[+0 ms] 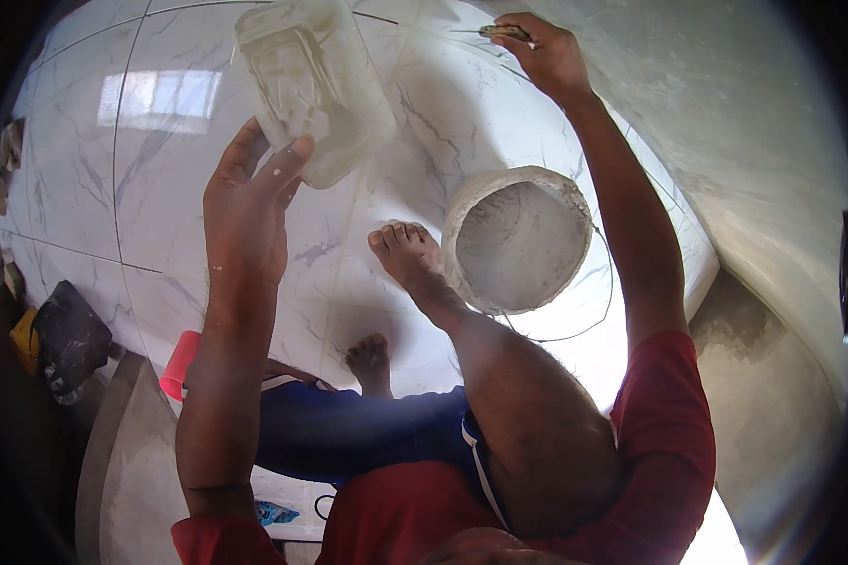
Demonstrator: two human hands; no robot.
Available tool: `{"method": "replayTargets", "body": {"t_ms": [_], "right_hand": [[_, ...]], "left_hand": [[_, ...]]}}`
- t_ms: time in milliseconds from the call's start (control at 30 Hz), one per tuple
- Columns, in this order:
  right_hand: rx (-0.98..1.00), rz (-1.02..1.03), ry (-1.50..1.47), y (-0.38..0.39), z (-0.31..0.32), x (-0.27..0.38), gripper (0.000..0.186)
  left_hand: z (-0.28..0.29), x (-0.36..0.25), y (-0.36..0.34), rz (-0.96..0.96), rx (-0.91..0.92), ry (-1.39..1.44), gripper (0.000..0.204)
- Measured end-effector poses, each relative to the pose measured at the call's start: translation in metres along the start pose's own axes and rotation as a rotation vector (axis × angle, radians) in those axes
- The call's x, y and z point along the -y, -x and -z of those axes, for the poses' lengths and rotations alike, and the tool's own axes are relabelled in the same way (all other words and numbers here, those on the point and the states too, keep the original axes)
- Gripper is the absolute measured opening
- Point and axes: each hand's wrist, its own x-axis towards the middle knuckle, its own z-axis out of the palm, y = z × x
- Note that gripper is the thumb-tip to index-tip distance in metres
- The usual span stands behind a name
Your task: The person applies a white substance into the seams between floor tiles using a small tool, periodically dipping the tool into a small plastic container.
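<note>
My left hand [259, 193] grips the near rim of a translucent plastic container [358, 141], thumb on top, fingers beneath. The rectangular tub is smeared whitish and tilted so its inside shows; I cannot tell how much it holds. At the upper right, my right hand [548, 58] is closed on a small thin-bladed tool [509, 34], seen nearly edge-on, its tip pointing left. The tool is beside the line where the tiled floor meets the wall. Below and between my hands stands a cement-crusted bucket [518, 299] with a thin wire handle, whitish inside.
White marbled tiles [174, 207] cover the floor around my bare feet. A smooth grey wall [725, 113] curves along the right. A red cylindrical object [181, 363] is beside my left forearm. A black bag [69, 334], something yellow and rubble [8, 160] lie at the left.
</note>
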Motion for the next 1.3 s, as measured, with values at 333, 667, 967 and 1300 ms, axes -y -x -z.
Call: {"method": "replayTargets", "body": {"t_ms": [333,667,967,1300], "right_hand": [[-0.001,0.401,0.118,-0.02,-0.026,-0.002,0.021],[0.069,0.277,0.092,0.023,0.009,-0.033,0.025],[0.012,0.087,0.108,0.072,0.025,-0.051,0.026],[-0.074,0.074,0.179,0.097,0.025,-0.056,0.028]], "left_hand": [[0.006,0.002,-0.003,0.008,-0.035,-0.012,0.073],[-0.005,0.002,-0.007,0.019,0.002,-0.033,0.076],[-0.008,0.007,-0.01,0.025,0.008,-0.018,0.076],[-0.009,0.005,-0.008,0.021,0.026,-0.016,0.075]]}}
